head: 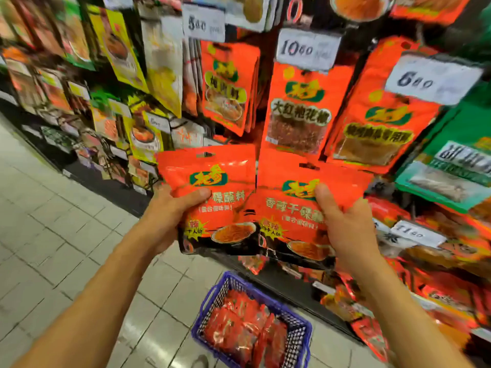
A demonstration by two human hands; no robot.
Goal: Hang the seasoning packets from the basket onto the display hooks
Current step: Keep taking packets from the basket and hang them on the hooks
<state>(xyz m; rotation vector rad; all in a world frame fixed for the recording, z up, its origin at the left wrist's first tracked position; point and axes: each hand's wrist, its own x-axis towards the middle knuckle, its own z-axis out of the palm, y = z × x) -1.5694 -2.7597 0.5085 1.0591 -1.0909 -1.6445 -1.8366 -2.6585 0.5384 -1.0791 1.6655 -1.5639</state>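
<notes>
Head view: display wall [300, 107] of hanging orange packets; below on the tiled floor [53, 235], a blue basket [297, 330] holding red seasoning packets [239, 328]. Left hand [170, 216] grips one orange packet [212, 181], right hand [345, 229] grips another [292, 208], thumbs in front.

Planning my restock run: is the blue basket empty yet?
Not empty. Red packets lie piled inside the blue basket on the floor.

Both hands' fingers [170, 193] are hidden behind the held packets [212, 187].
</notes>
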